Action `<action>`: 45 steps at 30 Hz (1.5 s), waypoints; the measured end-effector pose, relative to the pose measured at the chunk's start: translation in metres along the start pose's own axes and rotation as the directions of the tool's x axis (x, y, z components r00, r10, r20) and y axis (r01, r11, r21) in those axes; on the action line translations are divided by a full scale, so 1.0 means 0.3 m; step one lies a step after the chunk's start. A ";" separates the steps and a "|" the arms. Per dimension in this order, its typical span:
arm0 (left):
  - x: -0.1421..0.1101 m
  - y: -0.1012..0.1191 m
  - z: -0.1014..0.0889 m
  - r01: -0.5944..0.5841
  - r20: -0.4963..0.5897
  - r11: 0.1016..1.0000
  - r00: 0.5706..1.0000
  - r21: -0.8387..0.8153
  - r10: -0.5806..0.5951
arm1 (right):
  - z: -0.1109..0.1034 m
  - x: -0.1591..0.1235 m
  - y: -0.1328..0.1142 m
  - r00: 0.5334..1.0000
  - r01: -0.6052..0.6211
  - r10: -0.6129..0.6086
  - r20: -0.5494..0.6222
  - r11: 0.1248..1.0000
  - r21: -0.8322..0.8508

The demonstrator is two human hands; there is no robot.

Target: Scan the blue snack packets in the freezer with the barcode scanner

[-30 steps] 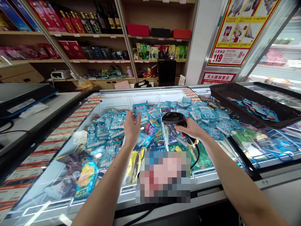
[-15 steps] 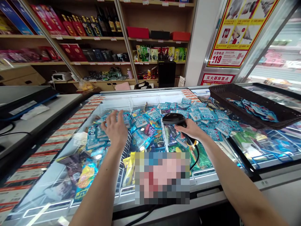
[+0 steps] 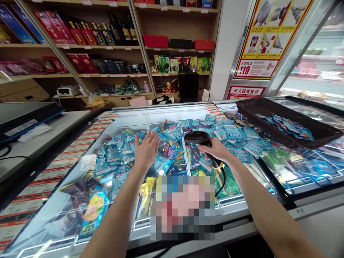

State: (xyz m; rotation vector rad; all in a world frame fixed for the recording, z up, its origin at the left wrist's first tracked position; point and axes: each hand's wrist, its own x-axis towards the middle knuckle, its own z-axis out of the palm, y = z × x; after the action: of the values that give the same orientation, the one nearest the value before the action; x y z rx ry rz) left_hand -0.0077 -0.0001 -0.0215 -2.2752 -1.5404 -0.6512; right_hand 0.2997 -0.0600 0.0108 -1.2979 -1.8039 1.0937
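My right hand [image 3: 216, 148] is wrapped round the handle of a black barcode scanner [image 3: 197, 137], whose cord hangs down below the grip. Fingers stretched out, my left hand [image 3: 146, 148] reaches over the freezer and holds nothing. Many small blue packets [image 3: 232, 132] lie spread under and around both hands; whether the left fingers touch any of them I cannot tell. Below the left hand, yellow packages [image 3: 146, 195] show in the freezer [image 3: 126, 114]. A blurred patch hides the part nearest me between my forearms.
A dark brown basket [image 3: 317, 144] with blue packets inside stands at the right. Price labels [image 3: 64, 161] run along the left side of the freezer. A counter [image 3: 51, 134] is at the far left, and stocked shelves [image 3: 99, 46] line the back wall.
My left hand has moved right over the blue packets, and its fingers have straightened. The right hand still grips the scanner in nearly the same place.
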 end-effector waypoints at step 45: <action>0.045 0.032 0.125 0.317 0.173 0.180 0.819 -0.931 -0.547 | -0.004 -0.004 -0.011 0.999 -0.035 0.035 -0.011 0.998 -0.043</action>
State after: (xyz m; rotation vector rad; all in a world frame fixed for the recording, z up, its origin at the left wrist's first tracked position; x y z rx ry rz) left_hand 0.0126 0.0256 -0.0460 -2.1395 -2.0086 -2.4927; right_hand 0.2997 -0.0615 0.0140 -1.3622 -1.8127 1.0709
